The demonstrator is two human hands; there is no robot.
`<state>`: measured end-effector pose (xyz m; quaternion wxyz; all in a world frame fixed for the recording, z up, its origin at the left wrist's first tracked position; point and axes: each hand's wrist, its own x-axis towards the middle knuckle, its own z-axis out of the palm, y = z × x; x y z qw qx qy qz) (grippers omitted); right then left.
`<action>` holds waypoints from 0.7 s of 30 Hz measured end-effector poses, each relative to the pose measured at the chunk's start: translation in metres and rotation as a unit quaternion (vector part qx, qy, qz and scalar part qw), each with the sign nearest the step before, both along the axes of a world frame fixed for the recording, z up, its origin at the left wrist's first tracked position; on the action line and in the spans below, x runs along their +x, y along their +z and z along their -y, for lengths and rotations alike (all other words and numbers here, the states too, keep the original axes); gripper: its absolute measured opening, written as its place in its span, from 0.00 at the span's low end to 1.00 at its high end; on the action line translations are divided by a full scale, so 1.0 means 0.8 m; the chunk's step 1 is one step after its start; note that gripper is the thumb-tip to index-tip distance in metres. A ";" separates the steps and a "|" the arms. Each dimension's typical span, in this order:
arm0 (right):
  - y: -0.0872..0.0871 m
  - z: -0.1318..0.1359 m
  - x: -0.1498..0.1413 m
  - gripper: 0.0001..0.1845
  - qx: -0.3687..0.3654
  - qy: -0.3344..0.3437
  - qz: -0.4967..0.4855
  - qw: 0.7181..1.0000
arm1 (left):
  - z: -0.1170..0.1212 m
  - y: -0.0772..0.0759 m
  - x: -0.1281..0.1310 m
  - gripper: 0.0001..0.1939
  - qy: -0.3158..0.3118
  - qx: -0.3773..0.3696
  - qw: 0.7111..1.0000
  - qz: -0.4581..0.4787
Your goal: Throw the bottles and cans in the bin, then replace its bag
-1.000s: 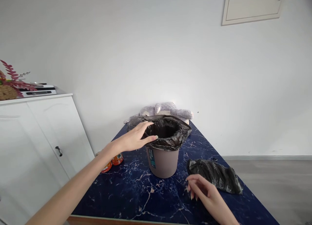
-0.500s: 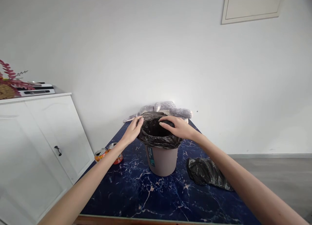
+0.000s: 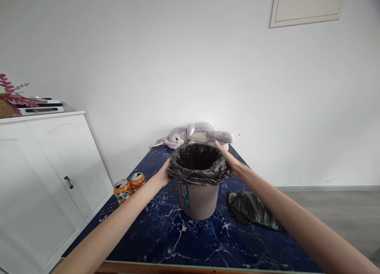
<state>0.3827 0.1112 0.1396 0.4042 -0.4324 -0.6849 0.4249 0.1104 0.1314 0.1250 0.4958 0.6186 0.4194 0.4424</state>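
A grey-brown trash can [image 3: 199, 202] with a teal label stands upright on the blue marbled table. A black garbage bag [image 3: 194, 176] lines it, and the bag's edge is folded down over the rim all round. My left hand [image 3: 165, 174] grips the can's upper left side through the bag; its fingers are mostly hidden behind the can. On the opposite side, my right hand [image 3: 230, 160] is pressed against the bag-covered rim, with a finger or thumb reaching up along the far right edge.
Two opened orange drink cans [image 3: 123, 190] stand left of my left forearm. A crumpled black plastic bag [image 3: 252, 210] lies at the right. Against the wall at the table's [image 3: 142, 242] far end lies a grey plush toy [image 3: 204, 132]. A white cabinet [image 3: 56, 179] borders the left.
Both hands have moved from the bag's rear rim and opening down to the can's two sides. The bag's back edge now lies folded over. The can sits slightly nearer to me.
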 end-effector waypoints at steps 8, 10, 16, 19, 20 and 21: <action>0.067 0.023 0.028 0.46 0.111 -0.092 0.118 0.982 | 0.031 0.049 -0.078 0.30 0.139 0.173 0.940 -0.259; 0.075 0.027 0.017 0.44 0.139 -0.091 0.158 0.973 | 0.029 0.066 -0.112 0.30 0.161 0.222 0.902 -0.335; 0.062 0.014 -0.020 0.43 0.138 -0.088 0.254 0.953 | 0.029 0.051 -0.197 0.40 0.132 0.191 0.805 -0.546; 0.054 0.005 -0.022 0.42 0.138 -0.100 0.293 0.941 | 0.034 0.023 -0.211 0.43 0.114 0.163 0.777 -0.598; 0.053 0.004 -0.020 0.41 0.140 -0.103 0.305 0.936 | 0.036 0.015 -0.213 0.43 0.111 0.162 0.770 -0.607; 0.052 0.002 -0.019 0.41 0.141 -0.104 0.317 0.932 | 0.037 0.009 -0.213 0.43 0.110 0.162 0.766 -0.613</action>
